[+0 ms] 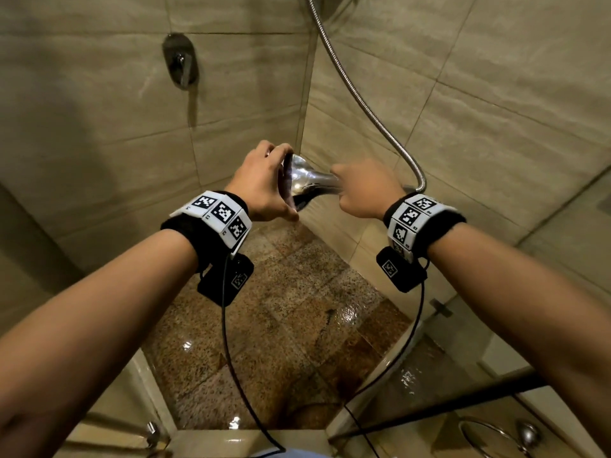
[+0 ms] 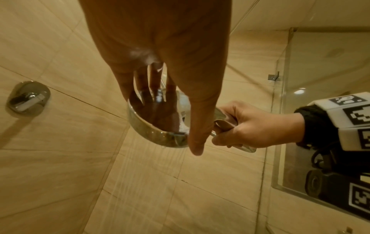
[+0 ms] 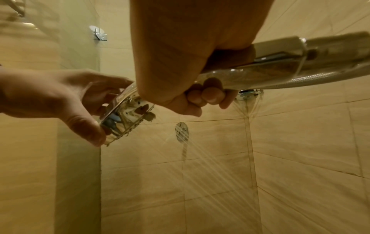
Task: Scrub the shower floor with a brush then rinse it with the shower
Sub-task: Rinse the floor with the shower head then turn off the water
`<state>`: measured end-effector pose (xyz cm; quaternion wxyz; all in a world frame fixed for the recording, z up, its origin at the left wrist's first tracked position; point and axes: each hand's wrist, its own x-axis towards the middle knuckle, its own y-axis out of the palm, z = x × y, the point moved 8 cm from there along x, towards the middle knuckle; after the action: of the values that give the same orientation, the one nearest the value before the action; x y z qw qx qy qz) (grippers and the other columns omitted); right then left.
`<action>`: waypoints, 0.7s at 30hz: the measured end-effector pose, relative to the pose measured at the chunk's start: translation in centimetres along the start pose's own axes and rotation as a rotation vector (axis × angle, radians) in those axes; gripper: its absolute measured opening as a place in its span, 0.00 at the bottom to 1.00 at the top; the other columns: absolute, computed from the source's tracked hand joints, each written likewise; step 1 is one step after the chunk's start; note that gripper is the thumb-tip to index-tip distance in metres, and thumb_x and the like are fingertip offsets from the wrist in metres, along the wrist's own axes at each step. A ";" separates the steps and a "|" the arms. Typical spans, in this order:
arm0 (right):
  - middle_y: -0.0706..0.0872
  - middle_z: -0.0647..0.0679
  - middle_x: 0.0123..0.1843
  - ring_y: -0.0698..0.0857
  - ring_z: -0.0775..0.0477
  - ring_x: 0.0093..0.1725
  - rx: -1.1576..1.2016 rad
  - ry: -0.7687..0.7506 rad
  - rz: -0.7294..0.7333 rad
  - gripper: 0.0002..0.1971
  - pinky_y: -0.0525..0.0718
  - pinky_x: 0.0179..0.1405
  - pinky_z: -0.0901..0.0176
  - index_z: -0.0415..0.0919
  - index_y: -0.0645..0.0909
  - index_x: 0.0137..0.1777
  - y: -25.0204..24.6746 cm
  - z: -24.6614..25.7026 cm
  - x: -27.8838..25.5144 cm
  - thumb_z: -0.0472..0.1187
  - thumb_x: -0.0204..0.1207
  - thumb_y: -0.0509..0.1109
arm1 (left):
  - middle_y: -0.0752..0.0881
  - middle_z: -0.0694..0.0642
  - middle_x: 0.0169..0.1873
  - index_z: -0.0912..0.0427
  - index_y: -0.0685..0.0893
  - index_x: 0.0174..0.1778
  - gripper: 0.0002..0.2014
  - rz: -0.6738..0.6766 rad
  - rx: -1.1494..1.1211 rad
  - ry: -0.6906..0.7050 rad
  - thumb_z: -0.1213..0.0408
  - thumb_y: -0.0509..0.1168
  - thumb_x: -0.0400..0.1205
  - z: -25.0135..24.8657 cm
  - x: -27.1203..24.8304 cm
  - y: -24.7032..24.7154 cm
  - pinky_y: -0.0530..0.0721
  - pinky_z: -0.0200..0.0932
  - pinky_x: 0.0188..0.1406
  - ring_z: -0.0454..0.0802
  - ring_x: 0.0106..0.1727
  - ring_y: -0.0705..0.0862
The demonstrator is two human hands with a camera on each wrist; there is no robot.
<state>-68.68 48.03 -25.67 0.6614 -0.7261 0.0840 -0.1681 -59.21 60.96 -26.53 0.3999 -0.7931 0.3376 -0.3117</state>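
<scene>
Here the right hand has its fingers wrapped round the handle of the polished chrome hand shower, while the left hand pinches the round head's rim, both above the wet speckled granite shower floor. Wet chrome likely slips; the ribbed metal hose tugs, so the handle is the best hold.

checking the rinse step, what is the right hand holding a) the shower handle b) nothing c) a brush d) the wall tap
a, the right hand has its fingers curled round the shower handle, while the left hand grips the spraying head's rim.
</scene>
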 end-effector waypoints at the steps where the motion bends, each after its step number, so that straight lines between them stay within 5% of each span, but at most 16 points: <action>1: 0.78 0.51 0.32 0.79 0.42 0.38 0.009 0.008 -0.014 0.07 0.71 0.39 0.55 0.52 0.72 0.42 -0.1 0.1 0.2 0.39 0.69 0.64 | 0.71 0.56 0.63 0.53 0.69 0.72 0.52 -0.009 0.003 0.003 0.52 0.85 0.52 0.1 0.0 -0.3 0.78 0.52 0.62 0.54 0.64 0.72; 9: 0.82 0.44 0.38 0.82 0.37 0.42 0.035 0.024 -0.112 0.09 0.77 0.41 0.52 0.48 0.78 0.49 -1.5 1.9 1.3 0.40 0.70 0.64 | 0.71 0.56 0.63 0.53 0.70 0.71 0.51 -0.066 0.048 0.046 0.53 0.85 0.52 0.7 0.2 -3.6 0.79 0.55 0.62 0.55 0.64 0.72; 21: 0.83 0.43 0.36 0.83 0.35 0.40 0.126 0.016 -0.148 0.07 0.84 0.44 0.47 0.47 0.76 0.45 -0.8 3.6 1.2 0.38 0.68 0.65 | 0.71 0.56 0.65 0.54 0.68 0.74 0.53 -0.073 0.100 0.052 0.53 0.85 0.54 1.7 -1.1 -4.5 0.78 0.56 0.64 0.55 0.66 0.70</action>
<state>-66.33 51.07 -24.96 0.6907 -0.6860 0.0245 -0.2274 -57.25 64.56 -23.77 0.4186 -0.7755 0.3025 -0.3631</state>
